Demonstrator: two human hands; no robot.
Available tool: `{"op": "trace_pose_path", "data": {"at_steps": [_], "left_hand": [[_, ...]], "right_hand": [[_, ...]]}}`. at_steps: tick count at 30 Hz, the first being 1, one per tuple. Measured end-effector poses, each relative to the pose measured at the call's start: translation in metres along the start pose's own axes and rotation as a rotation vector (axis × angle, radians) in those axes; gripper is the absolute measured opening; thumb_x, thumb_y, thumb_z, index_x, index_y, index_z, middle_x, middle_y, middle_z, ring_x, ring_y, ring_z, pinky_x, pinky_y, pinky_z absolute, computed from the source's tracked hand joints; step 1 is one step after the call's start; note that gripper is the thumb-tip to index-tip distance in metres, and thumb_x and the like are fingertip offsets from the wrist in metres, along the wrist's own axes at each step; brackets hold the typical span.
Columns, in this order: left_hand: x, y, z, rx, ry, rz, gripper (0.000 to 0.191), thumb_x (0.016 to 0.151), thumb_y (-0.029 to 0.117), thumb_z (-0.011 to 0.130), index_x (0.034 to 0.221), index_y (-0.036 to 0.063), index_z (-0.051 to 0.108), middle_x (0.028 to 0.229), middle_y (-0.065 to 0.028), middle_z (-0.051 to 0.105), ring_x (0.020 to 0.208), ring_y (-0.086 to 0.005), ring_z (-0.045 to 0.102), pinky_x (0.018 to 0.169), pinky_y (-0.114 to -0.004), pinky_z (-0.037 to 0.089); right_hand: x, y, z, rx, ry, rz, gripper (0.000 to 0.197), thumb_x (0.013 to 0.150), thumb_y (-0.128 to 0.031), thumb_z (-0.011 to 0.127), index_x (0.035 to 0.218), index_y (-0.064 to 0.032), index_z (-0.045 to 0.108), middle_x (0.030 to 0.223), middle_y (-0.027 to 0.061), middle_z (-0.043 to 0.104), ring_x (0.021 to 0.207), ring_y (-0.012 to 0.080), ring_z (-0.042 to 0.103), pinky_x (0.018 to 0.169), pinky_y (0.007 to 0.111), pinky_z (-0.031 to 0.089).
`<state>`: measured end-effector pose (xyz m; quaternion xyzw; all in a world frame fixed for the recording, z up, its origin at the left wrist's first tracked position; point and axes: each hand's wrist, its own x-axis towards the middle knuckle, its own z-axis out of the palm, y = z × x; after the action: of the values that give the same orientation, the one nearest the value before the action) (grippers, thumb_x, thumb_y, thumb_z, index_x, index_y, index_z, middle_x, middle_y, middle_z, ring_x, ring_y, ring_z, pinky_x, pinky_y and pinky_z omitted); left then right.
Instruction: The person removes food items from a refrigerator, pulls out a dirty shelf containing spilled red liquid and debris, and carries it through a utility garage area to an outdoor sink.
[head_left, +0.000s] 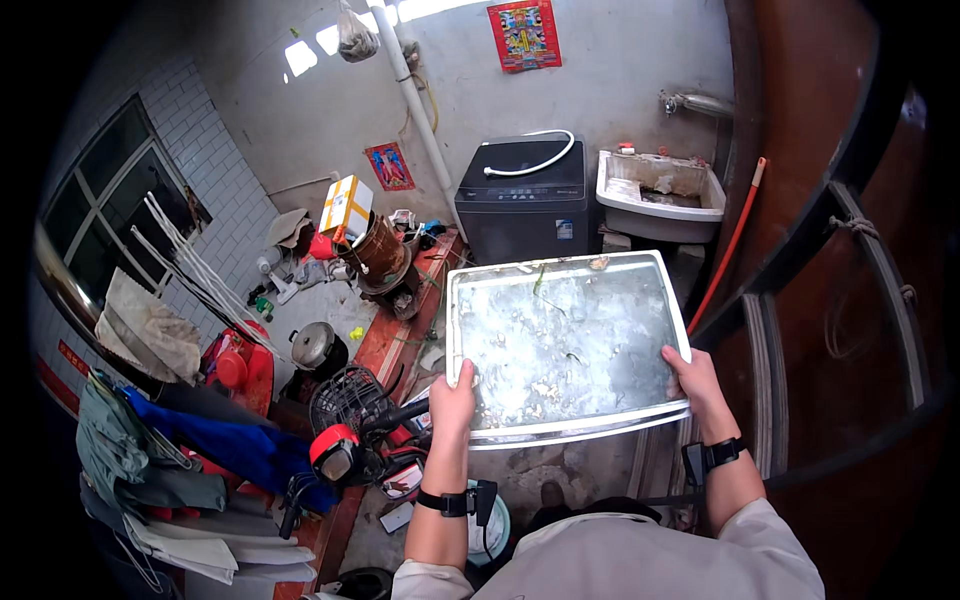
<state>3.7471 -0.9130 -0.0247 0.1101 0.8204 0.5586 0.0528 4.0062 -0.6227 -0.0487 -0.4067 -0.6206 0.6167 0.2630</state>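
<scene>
Both hands hold a rectangular white-rimmed tray or panel (562, 337) in front of my body. Its greyish, shiny face carries dirt specks, pale flakes and a few green plant bits. My left hand (452, 401) grips the near left corner, thumb on top of the rim. At the right side, my right hand (694, 379) grips the edge near its front corner, with the thumb also over the rim. The fingers beneath are mostly hidden. A second white edge shows just below the near rim; whether it belongs to a separate piece I cannot tell.
A black top-loading washing machine (521, 199) and a white washbasin (660, 214) stand against the wall. A rusty stove (375, 259) is left of them. Nearer left are a red bike or scooter (335, 454) and hanging clothes (120, 442). A metal-framed door (825, 315) flanks my right.
</scene>
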Motion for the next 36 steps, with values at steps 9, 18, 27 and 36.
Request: {"op": "trace_pose_path", "data": {"at_steps": [9,18,27,36], "left_hand": [[0.149,0.0,0.113,0.08,-0.2,0.016,0.057,0.085,0.044,0.066,0.092,-0.0124,0.066,0.086,-0.0262,0.068,0.084,-0.0345,0.067,0.076,-0.04,0.049],[0.25,0.055,0.235,0.198,-0.342,-0.012,0.059,0.083,0.049,0.066,0.091,-0.0093,0.066,0.085,-0.0243,0.068,0.085,-0.0332,0.068,0.076,-0.04,0.049],[0.332,0.098,0.342,0.274,-0.502,-0.048,0.057,0.084,0.051,0.063,0.094,-0.0049,0.067,0.09,-0.0217,0.068,0.09,-0.0338,0.067,0.08,-0.041,0.048],[0.401,0.142,0.457,0.338,-0.623,-0.035,0.058,0.086,0.051,0.059,0.1,-0.0048,0.067,0.098,-0.0252,0.067,0.098,-0.0383,0.064,0.084,-0.043,0.047]], "right_hand": [[0.083,-0.01,0.001,0.086,0.222,0.109,0.028,0.085,-0.025,0.071,0.078,0.0011,0.063,0.057,0.0021,0.052,0.042,0.0109,0.046,0.038,0.028,0.034],[0.214,0.004,-0.019,0.097,0.321,0.133,0.033,0.085,-0.03,0.07,0.076,0.0007,0.062,0.055,0.0029,0.052,0.04,0.0131,0.048,0.037,0.028,0.037],[0.302,-0.019,-0.04,0.107,0.422,0.277,0.035,0.086,-0.032,0.07,0.071,-0.0031,0.058,0.052,0.0034,0.05,0.04,0.0142,0.048,0.037,0.029,0.034],[0.383,-0.033,-0.073,0.166,0.564,0.29,0.041,0.081,-0.038,0.074,0.073,-0.0012,0.059,0.054,0.0063,0.052,0.041,0.0171,0.051,0.038,0.031,0.039]]}}
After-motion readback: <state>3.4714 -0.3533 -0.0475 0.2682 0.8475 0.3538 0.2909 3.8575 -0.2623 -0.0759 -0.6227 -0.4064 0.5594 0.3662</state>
